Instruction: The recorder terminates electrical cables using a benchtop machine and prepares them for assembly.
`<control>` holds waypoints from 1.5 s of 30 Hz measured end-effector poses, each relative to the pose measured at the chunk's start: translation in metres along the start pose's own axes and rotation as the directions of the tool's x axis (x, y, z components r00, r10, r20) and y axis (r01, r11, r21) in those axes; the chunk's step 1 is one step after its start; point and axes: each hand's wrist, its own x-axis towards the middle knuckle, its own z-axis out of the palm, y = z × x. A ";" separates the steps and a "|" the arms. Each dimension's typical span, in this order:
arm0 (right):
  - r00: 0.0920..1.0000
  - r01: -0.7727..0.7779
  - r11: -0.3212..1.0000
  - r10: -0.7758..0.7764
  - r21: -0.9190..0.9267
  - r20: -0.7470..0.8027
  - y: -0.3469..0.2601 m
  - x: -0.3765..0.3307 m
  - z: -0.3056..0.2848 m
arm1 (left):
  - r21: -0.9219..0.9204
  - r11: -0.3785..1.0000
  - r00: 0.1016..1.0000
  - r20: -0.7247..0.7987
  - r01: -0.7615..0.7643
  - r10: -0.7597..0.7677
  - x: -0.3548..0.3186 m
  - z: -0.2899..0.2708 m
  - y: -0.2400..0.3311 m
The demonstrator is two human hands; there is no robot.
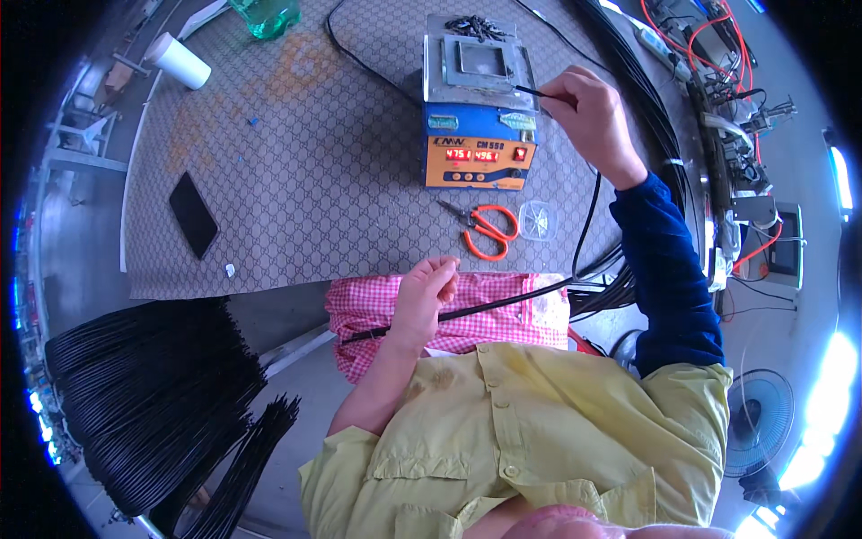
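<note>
Right hand: from where I stand, the right hand (593, 121) is pinching a thin black wire (530, 91) between thumb and fingertips, arm stretched out over the desk (305, 180) in a dark blue sleeve (669, 260).
Wire: its tip points left, at the right side of the box's metal top (438, 81); I can't tell whether it touches.
Left hand: the left hand (424, 289) is held at the desk's near edge, fingers curled in and thumb close against them; I can't tell whether anything is between them.
Box: the box (480, 148) is blue with an orange front and a lit red display; a square frame sits on its top, with a heap of dark bits (476, 29) behind.
Just in front of the box: scissors (491, 232) with orange handles, blades partly apart, and a clear dish (538, 221) beside them.
Desk's left side: a phone (194, 216) lying flat, a white cup (180, 61) and a green bottle (268, 16) farther back.
Cables: a long black bundle (642, 90) along the desk's right; a thick black sheaf (153, 386) at the person's left.
Lap: pink checked cloth (377, 301), a black cable (485, 307) across it.
</note>
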 end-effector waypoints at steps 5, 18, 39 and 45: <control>0.993 0.114 0.974 -0.117 -0.195 -0.002 0.006 0.024 0.010 | 0.006 1.000 0.999 -0.037 0.005 -0.005 0.002 0.004 0.003; 0.984 0.170 0.909 -0.135 -0.380 0.118 0.023 0.049 0.035 | -0.002 1.000 1.000 -0.014 0.016 -0.016 0.007 -0.003 0.000; 0.985 0.127 0.906 -0.066 -0.404 0.162 0.025 0.053 0.040 | -0.004 0.999 0.999 -0.016 0.035 -0.036 0.006 -0.002 0.003; 0.983 0.154 0.900 -0.097 -0.409 0.156 0.023 0.055 0.036 | -0.006 0.999 0.999 -0.031 0.038 -0.038 0.006 -0.001 0.003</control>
